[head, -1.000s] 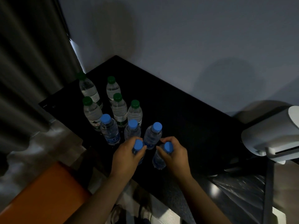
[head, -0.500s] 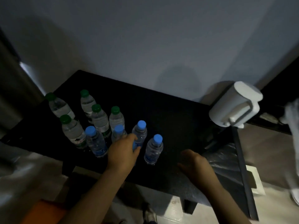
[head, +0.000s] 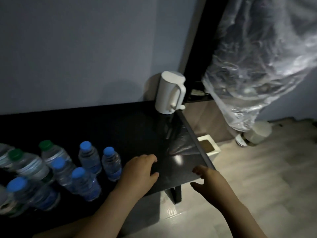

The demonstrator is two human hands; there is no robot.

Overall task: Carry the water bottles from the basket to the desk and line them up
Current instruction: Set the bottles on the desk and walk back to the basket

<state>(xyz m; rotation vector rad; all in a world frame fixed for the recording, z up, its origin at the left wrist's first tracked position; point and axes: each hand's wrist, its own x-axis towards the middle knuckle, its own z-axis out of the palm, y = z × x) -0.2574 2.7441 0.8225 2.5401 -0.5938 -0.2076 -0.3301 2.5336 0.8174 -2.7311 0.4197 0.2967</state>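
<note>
Several clear water bottles stand clustered on the left part of the black desk. Some have blue caps, such as the rightmost blue-capped bottle and a nearer one; others behind have green caps, like the green-capped bottle. My left hand hovers over the desk just right of the bottles, fingers loosely curled, holding nothing. My right hand is at the desk's right front corner, fingers spread and empty. No basket is in view.
A white kettle stands at the desk's back right corner against the grey wall. A small white box sits on the light wood floor right of the desk. Crumpled clear plastic hangs at upper right.
Both hands have let go of the two blue-capped bottles and moved right, away from the cluster. The view has swung right, showing the kettle, the floor and the plastic.
</note>
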